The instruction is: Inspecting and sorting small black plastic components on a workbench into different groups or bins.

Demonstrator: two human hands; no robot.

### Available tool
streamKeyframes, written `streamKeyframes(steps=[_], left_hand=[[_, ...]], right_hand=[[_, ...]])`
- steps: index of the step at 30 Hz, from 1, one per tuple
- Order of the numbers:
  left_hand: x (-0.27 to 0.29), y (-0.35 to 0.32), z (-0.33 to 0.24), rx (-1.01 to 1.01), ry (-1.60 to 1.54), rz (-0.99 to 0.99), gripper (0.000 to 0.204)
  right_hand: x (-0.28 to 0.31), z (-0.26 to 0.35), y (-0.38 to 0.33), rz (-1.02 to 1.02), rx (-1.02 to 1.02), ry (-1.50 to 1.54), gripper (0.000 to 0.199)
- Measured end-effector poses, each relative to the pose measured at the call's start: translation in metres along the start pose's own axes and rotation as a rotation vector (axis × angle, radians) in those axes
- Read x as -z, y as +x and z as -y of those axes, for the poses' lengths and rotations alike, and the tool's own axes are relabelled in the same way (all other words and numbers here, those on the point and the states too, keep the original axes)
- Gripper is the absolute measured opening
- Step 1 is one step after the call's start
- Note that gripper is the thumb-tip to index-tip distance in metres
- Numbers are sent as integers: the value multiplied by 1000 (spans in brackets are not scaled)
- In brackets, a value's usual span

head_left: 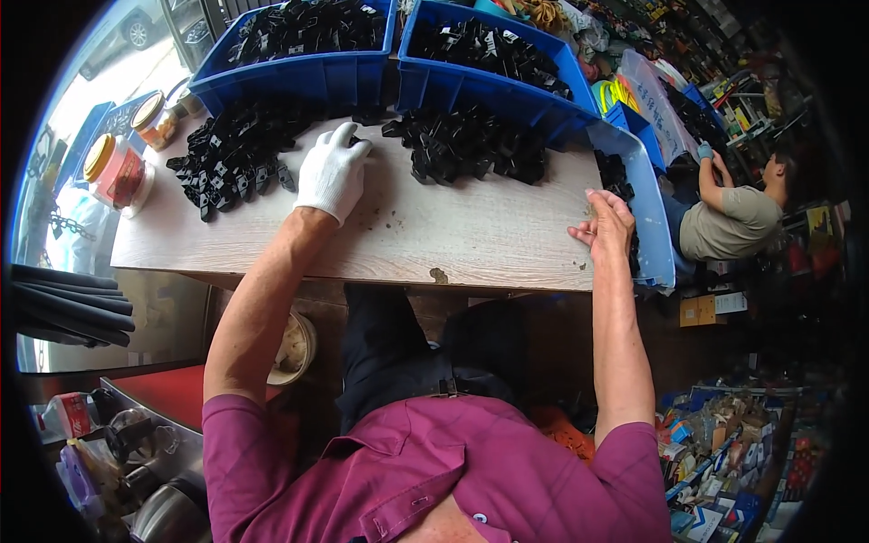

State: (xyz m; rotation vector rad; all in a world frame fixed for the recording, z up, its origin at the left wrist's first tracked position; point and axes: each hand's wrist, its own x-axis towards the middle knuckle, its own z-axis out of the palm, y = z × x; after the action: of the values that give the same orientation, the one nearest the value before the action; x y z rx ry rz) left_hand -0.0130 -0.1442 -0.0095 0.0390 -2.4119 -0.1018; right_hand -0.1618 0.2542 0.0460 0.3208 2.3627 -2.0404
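Observation:
My left hand [332,174], in a white knit glove, is over the tabletop between two piles of small black plastic parts. Its fingers are closed on a small black plastic part [354,140], mostly hidden by the glove. To its left is one loose pile [237,149]; the other pile [466,145] lies to its right. My right hand [605,223] is bare, at the table's right edge beside a light blue bin [650,195]. Its fingers are loosely bent and apart, with nothing seen in them. More black parts [614,172] lie in that bin.
Two blue crates [303,83] [489,93] full of black parts line the table's [407,244] far edge. Lidded jars [116,172] stand at the left. A bucket [294,348] is under the table. Another person [729,217] works at the right, near cluttered shelves.

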Motion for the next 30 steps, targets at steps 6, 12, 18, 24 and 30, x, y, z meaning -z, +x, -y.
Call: streamKeyframes(steps=[6, 12, 18, 24, 30], left_hand=[[0, -1, 0, 10, -14, 4, 24], [3, 0, -13, -3, -12, 63, 18], [5, 0, -13, 6, -37, 74, 14], [6, 0, -16, 28, -78, 53, 16], [9, 0, -16, 76, -91, 107, 21]], right_hand=[[-47, 5, -24, 275, 9, -141, 45], [-67, -7, -11, 251, 146, -328, 46], [-74, -10, -8, 206, 206, -508, 40], [-71, -7, -11, 208, 217, -562, 39], [-69, -6, -16, 209, 209, -589, 37]])
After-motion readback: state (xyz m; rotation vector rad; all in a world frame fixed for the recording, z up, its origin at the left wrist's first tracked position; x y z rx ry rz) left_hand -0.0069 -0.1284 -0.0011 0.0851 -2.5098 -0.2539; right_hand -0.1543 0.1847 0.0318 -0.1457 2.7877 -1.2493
